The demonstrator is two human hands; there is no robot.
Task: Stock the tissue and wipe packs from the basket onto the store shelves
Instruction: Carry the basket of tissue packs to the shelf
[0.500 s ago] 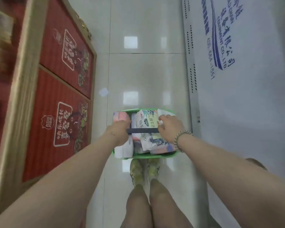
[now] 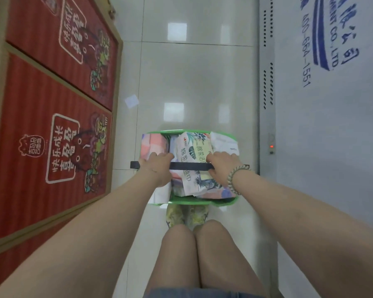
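Noted green basket (image 2: 194, 202) larger in view, far rim further ahead of fingers (image 2: 163, 157). Recorded black handle (image 2: 191, 166) end now exposed outboard of left hand (image 2: 157, 168), covered before.

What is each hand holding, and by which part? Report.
Left hand and right hand both grip the basket by its dark handle, one near each end.

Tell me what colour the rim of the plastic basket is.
Bright green. The head view shows the plastic basket's rim best, along its near edge.
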